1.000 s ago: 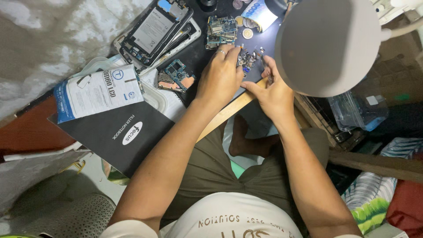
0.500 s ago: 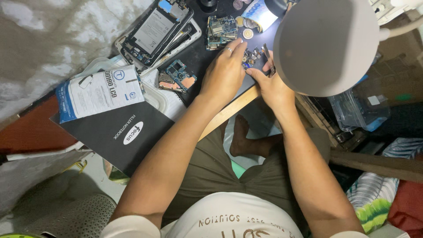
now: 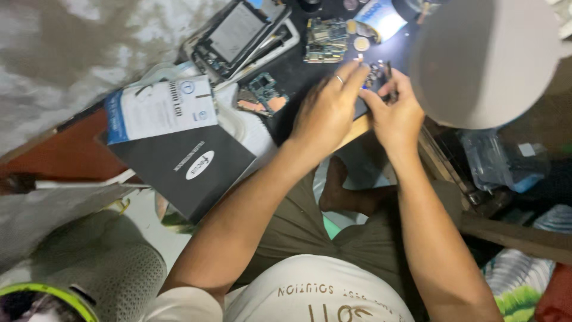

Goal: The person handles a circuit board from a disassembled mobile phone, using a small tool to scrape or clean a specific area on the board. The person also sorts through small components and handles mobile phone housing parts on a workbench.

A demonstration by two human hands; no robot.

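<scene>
Landmark: small circuit board part [image 3: 376,74] under the lamp shade [image 3: 485,59], on the dark desk [image 3: 292,74] mat.

Far left of it: white-and-blue leaflet [image 3: 158,107] on top of a black booklet [image 3: 190,167]. Up-left: opened phone chassis [image 3: 238,33]. Nearer left: small blue board [image 3: 265,92]; green board [image 3: 326,40] just up-left; round coin-like cell [image 3: 361,43] above.

Left hand [image 3: 328,110]: fingers together, ringed finger extended, tip touching the part's left edge. Right hand [image 3: 396,113]: pinched on the part from the right, thumb and forefinger on it.

Change against the pictures half a second and one second ago: both hands have closed inward onto the part; earlier they sat slightly lower and wider. Judgement: the part is now steadied by both hands, fine work in hand.
</scene>
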